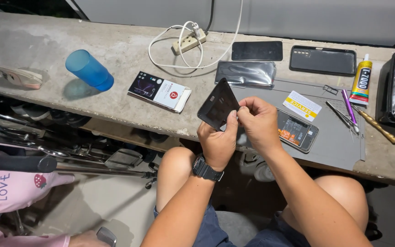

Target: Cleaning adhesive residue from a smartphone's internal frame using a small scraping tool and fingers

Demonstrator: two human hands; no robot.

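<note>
A: Surface?
B: Concrete bench (115, 50), grey mat (339, 137), opened phone (298, 132) on it.
A: Hands?
B: Left hand (216, 142) and right hand (259, 123) both pinch the black back cover (216, 104), raised above the bench edge; looks like peeling, needs a careful pull.

Dark rectangular phone back cover (217, 104), tilted, raised above the concrete bench edge.

Two hands (218, 142) (259, 123), one blue cup (89, 69), one glue tube (361, 81) — three dark phone panels (257, 51) (322, 60) (218, 104).
</note>
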